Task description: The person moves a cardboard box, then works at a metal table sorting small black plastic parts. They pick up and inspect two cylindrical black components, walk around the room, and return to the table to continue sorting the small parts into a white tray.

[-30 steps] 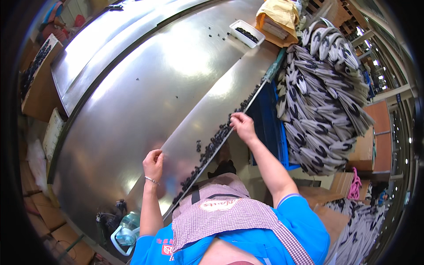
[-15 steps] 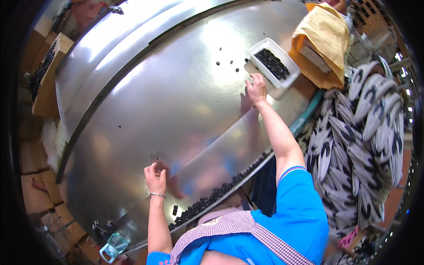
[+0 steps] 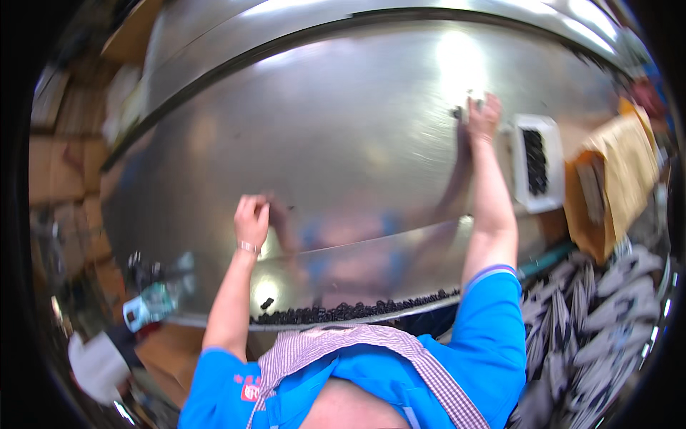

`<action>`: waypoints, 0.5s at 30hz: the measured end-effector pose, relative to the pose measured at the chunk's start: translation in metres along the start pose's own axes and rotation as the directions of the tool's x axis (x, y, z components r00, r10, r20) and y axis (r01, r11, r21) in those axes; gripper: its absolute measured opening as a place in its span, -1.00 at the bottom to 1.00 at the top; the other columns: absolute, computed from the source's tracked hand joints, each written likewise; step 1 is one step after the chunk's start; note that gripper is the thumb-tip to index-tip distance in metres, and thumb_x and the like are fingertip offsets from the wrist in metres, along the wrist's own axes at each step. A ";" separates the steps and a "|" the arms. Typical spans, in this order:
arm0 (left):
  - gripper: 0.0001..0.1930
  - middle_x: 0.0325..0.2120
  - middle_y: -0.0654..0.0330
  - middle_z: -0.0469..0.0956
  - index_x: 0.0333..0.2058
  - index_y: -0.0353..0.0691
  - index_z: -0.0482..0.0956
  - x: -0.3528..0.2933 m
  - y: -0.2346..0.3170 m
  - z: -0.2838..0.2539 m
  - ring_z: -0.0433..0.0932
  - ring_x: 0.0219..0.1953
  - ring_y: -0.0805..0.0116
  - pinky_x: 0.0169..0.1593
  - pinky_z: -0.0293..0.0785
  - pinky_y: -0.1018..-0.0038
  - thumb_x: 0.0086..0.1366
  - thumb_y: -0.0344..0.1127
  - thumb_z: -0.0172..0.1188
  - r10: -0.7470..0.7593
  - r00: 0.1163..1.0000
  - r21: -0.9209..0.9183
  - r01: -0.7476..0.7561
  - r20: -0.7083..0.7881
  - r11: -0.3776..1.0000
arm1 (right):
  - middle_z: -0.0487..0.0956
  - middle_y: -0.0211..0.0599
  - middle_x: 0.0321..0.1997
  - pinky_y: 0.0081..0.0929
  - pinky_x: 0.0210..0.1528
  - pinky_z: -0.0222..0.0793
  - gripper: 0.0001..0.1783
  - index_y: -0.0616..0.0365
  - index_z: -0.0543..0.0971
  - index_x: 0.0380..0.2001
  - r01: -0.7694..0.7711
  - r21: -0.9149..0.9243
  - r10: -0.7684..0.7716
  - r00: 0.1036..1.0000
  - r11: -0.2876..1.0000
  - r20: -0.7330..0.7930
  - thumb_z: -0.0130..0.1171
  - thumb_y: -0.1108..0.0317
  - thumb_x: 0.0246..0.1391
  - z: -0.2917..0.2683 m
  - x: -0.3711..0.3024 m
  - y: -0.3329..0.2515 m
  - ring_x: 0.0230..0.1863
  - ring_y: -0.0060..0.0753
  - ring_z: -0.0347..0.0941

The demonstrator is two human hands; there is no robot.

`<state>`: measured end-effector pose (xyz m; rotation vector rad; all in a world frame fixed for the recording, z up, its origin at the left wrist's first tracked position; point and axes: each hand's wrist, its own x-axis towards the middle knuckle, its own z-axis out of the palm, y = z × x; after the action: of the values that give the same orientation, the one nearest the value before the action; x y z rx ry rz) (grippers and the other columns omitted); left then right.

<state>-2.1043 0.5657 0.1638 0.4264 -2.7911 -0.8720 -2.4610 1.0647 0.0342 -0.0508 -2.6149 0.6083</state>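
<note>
Red print (image 3: 250, 392) marks the blue shirt (image 3: 484, 343). Small black pieces (image 3: 350, 312) line the near edge of the desk (image 3: 364, 143), bare between the 2 hands. The left hand (image 3: 251, 220) curls loosely; the right hand (image 3: 484, 118), blurred, has moved from the white tray (image 3: 541, 203) to loose black pieces (image 3: 456, 112). Whether either pinches anything, I cannot tell.

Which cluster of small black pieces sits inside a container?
The cluster in the white tray, right of the right hand; the long row along the near edge of the table and the few pieces beside that hand lie loose.
</note>
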 end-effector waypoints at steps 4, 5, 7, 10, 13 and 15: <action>-0.71 -0.06 -0.02 0.50 -0.12 -0.25 0.55 0.088 -0.032 -0.013 0.41 0.10 0.02 0.20 0.32 0.20 0.15 -0.36 0.22 0.134 0.982 0.245 -0.099 -0.130 0.964 | 0.51 0.11 0.07 -0.10 0.28 0.22 -0.47 0.28 0.55 -0.03 0.133 0.061 -0.131 0.991 0.989 -0.042 0.23 0.07 0.08 -0.004 -0.002 -0.037 0.20 0.11 0.34; -0.62 0.04 -0.01 0.47 -0.01 -0.24 0.52 0.102 -0.041 -0.013 0.36 0.17 0.02 0.28 0.24 0.19 0.17 -0.32 0.21 0.178 0.969 0.318 -0.118 -0.169 0.941 | 0.55 0.03 -0.03 -0.10 0.21 0.29 -0.63 0.20 0.60 -0.16 0.204 0.103 -0.205 0.979 0.973 -0.004 0.22 0.18 0.02 -0.011 -0.008 -0.062 0.12 0.09 0.39; -0.57 0.16 0.01 0.38 0.07 -0.25 0.48 0.124 -0.073 -0.009 0.32 0.22 0.03 0.30 0.20 0.18 0.23 -0.25 0.20 0.206 0.961 0.364 -0.127 -0.187 0.923 | 0.56 -0.13 -0.22 -0.16 0.03 0.39 -0.86 0.09 0.63 -0.38 0.297 0.119 -0.286 0.953 0.947 -0.101 0.19 0.39 -0.09 -0.014 -0.022 -0.084 -0.05 -0.04 0.45; -0.56 0.17 -0.02 0.37 0.09 -0.31 0.45 0.149 -0.097 0.013 0.30 0.22 0.00 0.28 0.21 0.17 0.30 -0.22 0.16 0.263 0.954 0.347 -0.199 -0.147 0.917 | 0.58 -0.26 -0.28 -0.27 -0.02 0.43 -0.97 0.09 0.62 -0.50 0.175 0.125 -0.157 0.977 0.977 -0.144 0.23 0.47 -0.08 -0.045 -0.059 -0.096 -0.10 -0.14 0.45; -0.61 0.13 -0.04 0.40 0.04 -0.37 0.49 0.133 -0.061 0.034 0.33 0.20 -0.02 0.25 0.25 0.16 0.31 -0.26 0.14 0.299 0.952 0.313 -0.263 -0.070 0.913 | 0.55 -0.24 -0.29 -0.26 -0.09 0.44 -0.94 0.13 0.59 -0.49 0.215 0.172 -0.206 0.976 0.961 -0.064 0.26 0.51 -0.13 -0.093 -0.123 -0.090 -0.14 -0.13 0.45; -0.63 0.11 -0.06 0.41 0.01 -0.38 0.50 0.110 -0.038 0.042 0.33 0.18 -0.04 0.24 0.25 0.14 0.31 -0.28 0.14 0.353 0.935 0.296 -0.325 -0.044 0.898 | 0.57 -0.25 -0.30 -0.30 -0.06 0.45 -0.91 0.12 0.61 -0.46 0.185 0.228 -0.190 0.982 0.956 -0.001 0.28 0.51 -0.12 -0.131 -0.157 -0.092 -0.13 -0.14 0.48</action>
<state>-2.2109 0.5217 0.1176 0.0101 -2.7829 -0.3643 -2.2569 1.0143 0.1118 0.2738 -2.5133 0.8370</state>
